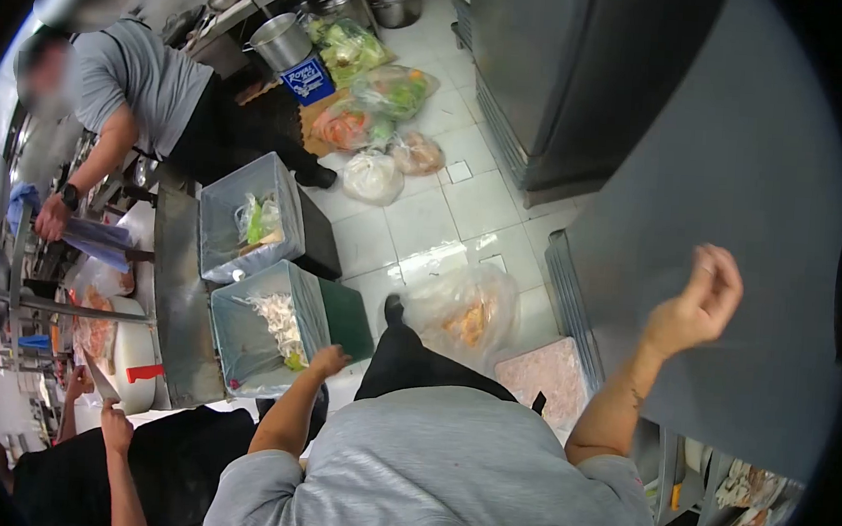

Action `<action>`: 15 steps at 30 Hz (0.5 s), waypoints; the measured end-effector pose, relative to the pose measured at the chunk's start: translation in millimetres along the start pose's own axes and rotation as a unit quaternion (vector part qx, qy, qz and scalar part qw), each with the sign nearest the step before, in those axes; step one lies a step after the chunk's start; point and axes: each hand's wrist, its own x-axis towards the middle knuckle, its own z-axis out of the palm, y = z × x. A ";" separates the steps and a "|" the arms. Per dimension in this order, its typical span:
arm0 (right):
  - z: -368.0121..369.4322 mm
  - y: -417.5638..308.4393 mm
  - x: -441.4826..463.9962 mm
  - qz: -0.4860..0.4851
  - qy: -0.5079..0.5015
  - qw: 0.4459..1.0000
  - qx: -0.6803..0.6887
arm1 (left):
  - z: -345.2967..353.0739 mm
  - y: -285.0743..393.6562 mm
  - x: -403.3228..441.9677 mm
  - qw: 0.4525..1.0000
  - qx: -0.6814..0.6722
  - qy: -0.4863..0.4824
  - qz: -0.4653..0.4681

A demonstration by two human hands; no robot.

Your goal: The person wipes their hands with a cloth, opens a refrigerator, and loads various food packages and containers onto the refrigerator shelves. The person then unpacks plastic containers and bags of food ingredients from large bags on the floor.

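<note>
My left hand [329,360] is low at my side, just right of a green bin [348,321] lined with clear plastic and holding pale scraps. Its fingers look curled together, with nothing visible in them. Raised on the right, my right hand [703,304] has its fingers bent in towards the thumb, and no object shows between them. Behind it stands a large grey door or panel [744,186]. Between my arms, a clear plastic bag [466,314] with orange-brown food lies on the tiled floor, near a tray of pinkish food [547,375].
A grey bin [253,171] adjoins the green one. Several food bags [373,177] and a pot [280,40] are farther off. At the left counter [183,297], a co-worker in grey [148,82] reaches across, and another person's hands [116,428] hold a knife [101,378]. Shelves [705,502] stand lower right.
</note>
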 end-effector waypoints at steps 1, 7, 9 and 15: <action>23.8 7.1 -10.4 0.005 -0.031 0.999 0.018 | -6.2 10.0 2.3 0.999 -0.038 -0.002 0.014; 139.6 69.4 -3.4 -0.142 -0.051 0.960 -0.234 | -137.5 49.6 59.6 0.984 0.001 -0.068 0.164; 158.5 104.3 19.8 -0.174 0.002 0.913 -0.368 | -157.9 17.9 108.0 0.994 -0.079 0.020 0.070; 156.3 147.4 30.7 -0.228 0.020 0.764 -0.603 | -247.9 -70.8 200.8 0.981 -0.179 0.072 -0.032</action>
